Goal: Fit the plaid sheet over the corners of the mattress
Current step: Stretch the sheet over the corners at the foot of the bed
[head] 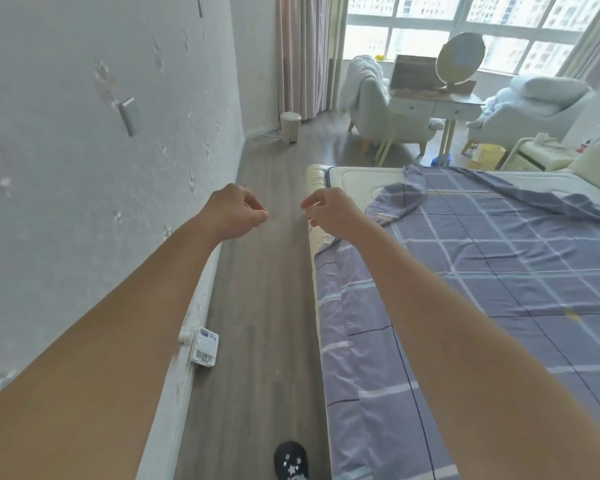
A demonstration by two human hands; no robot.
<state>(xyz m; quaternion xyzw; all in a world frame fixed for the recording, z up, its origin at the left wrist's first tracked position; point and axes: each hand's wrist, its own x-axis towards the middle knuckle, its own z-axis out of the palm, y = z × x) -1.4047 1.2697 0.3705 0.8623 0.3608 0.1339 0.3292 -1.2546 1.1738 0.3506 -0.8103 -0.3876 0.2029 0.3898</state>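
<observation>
Both hands sit in the middle of the frame, stretched forward over the floor strip between wall and bed: the left hand (pixel 238 213) is loosely curled with thumb against fingertips and grasps nothing that can be seen, and the right hand (pixel 329 211) is likewise curled and empty, just beside the bed's edge but not touching the cloth. Right of them, the plaid sheet (pixel 492 271) covers most of the mattress (pixel 354 176) and hangs down the near side at the lower centre, so that length looks fitted. At the upper centre the far corner is still bare, with the sheet folded back in a loose flap; that corner is left to do, and I judge the task partly done. Counted: two hands, one sheet, one mattress, one uncovered corner visible; other corners are out of view.
</observation>
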